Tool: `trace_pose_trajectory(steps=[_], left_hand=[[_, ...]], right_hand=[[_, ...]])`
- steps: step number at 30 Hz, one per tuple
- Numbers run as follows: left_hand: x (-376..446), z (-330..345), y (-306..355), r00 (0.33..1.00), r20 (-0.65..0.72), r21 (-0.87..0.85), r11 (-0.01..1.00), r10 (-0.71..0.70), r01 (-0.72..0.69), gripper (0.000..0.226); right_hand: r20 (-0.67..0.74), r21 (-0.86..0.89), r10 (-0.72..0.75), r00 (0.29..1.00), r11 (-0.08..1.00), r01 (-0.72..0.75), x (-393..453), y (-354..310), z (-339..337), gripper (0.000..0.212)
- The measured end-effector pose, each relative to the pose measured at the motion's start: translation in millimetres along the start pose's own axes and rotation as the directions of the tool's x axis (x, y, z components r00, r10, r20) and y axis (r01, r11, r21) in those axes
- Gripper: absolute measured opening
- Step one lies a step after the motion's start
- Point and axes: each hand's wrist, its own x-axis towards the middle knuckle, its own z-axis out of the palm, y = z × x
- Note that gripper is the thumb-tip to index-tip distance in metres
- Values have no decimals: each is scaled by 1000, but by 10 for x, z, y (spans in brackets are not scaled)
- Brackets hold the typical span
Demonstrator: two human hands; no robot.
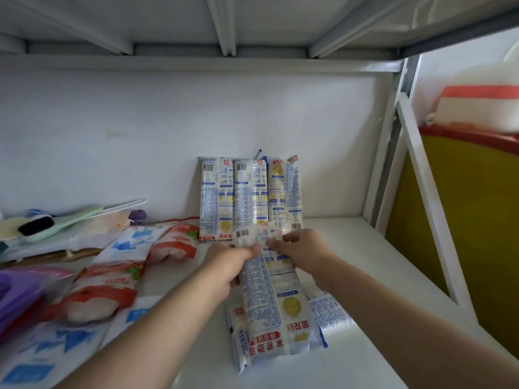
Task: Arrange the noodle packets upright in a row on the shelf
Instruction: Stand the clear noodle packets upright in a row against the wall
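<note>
My left hand [229, 265] and right hand [304, 252] both gripping one noodle packet [273, 301] by its top, three upright packets [250, 197] at twelve o'clock on the shelf [351, 248], against the back wall

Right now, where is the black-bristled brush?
In the head view, the black-bristled brush lies at the far left of the shelf, on top of the clutter by the back wall, well left of the upright noodle packets.

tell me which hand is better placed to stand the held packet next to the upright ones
Right, probably. The right hand grips the held packet on the side toward the free shelf right of the upright row; the left hand sits opposite.
</note>
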Motion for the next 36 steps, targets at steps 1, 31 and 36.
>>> trace_pose_trajectory(steps=[1,31,36], left_hand=[[-22,19,69,1000,8,-35,999,18,-18,28],[-62,305,245,913,135,142,904,385,-403,21],[-6,478,235,899,9,65,897,437,-437,23]], right_hand=[[-28,24,-28,999,999,28,-1,-52,-38,32],[188,445,-268,945,881,162,80,218,-394,33],[156,481,-266,951,861,162,127,289,-426,37]])
